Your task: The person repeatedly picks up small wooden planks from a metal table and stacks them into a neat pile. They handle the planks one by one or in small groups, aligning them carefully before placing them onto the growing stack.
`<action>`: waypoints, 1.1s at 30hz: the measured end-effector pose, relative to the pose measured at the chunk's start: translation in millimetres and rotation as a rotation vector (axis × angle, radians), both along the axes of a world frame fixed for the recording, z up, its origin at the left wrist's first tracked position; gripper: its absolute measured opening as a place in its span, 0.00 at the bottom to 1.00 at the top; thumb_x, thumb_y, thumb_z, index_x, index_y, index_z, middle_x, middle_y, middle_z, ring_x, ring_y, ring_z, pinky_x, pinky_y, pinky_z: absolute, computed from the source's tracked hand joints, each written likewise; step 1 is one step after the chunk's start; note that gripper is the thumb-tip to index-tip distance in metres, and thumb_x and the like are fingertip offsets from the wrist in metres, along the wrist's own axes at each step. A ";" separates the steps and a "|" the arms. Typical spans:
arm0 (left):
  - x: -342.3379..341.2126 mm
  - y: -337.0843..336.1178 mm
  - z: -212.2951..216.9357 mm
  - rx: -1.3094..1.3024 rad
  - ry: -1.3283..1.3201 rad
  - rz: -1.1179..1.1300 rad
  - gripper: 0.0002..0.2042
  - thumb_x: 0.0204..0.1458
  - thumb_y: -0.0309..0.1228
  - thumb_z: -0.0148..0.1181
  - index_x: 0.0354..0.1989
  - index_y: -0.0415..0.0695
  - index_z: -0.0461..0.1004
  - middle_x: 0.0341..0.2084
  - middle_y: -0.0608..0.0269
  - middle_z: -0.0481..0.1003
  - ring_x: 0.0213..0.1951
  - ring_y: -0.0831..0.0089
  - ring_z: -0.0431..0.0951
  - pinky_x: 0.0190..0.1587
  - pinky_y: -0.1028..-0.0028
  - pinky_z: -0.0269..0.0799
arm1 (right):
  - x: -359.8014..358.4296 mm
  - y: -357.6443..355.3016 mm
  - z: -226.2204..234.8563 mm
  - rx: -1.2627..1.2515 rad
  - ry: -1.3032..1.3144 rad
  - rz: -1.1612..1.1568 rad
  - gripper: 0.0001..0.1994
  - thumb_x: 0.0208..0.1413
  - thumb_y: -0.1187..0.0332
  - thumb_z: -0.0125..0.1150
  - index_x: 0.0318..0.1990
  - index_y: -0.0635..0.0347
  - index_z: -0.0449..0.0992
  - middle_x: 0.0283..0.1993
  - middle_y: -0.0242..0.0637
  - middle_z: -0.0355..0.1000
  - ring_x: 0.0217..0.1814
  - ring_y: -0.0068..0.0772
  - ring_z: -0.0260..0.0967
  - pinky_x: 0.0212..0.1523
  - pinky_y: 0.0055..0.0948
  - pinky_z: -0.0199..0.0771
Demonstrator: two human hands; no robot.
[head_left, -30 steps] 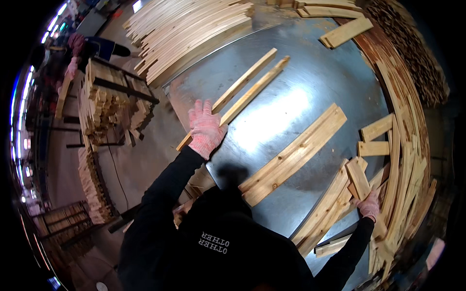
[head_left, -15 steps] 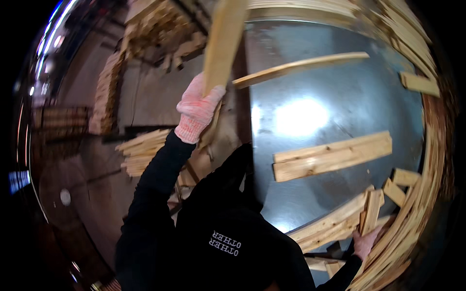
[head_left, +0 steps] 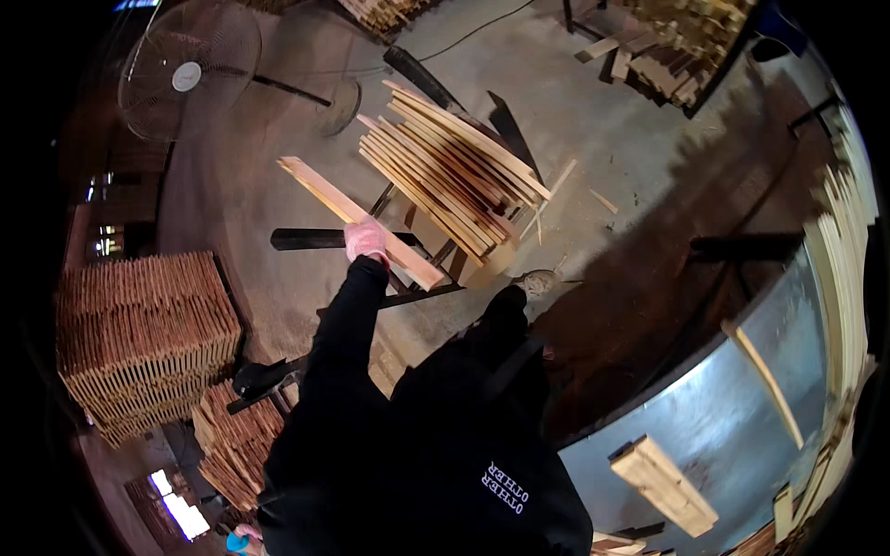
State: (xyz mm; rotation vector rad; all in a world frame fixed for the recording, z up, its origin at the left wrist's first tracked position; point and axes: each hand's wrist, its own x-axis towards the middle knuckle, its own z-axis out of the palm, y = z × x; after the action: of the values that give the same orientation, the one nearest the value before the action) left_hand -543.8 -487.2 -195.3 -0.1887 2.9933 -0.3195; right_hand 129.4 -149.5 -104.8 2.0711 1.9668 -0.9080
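Note:
My left hand (head_left: 367, 239), in a pink-and-white knit glove, is closed around a long wooden board (head_left: 320, 188). The board slants from upper left to lower right, over the near-left side of a dark metal rack (head_left: 306, 239). Beside it, a pile of narrow wooden boards (head_left: 422, 171) rests on the rack, lying roughly parallel to the held one. My right hand is out of view; only the dark clothing on that side shows.
A metal table (head_left: 589, 477) on the right carries paired boards (head_left: 663, 486) and a single strip (head_left: 765, 380); boards line its far edge (head_left: 839, 306). Wood stacks stand left (head_left: 148, 320) and far right (head_left: 691, 37). A pedestal fan (head_left: 186, 77) is far left; another person's gloved hand (head_left: 246, 533) shows lower left.
My view has turned left, from the metal table toward the rack. The board in my left hand has come down from upright to low beside the pile. My right hand has left the view.

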 end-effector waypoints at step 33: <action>583.3 404.3 110.4 -0.004 -0.672 -1.992 0.57 0.34 0.50 0.76 0.72 0.38 0.52 0.56 0.44 0.68 0.60 0.53 0.69 0.59 0.53 0.67 | 78.5 -97.7 43.1 0.322 1.841 -1.331 0.28 0.53 0.58 0.70 0.51 0.73 0.71 0.40 0.44 0.74 0.43 0.42 0.74 0.51 0.38 0.77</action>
State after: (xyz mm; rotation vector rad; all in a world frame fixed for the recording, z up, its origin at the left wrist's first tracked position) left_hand 39.5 -82.9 -84.9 2.2495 1.4542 -0.3404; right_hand 207.9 -247.2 -61.7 2.7291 -0.0252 -3.8067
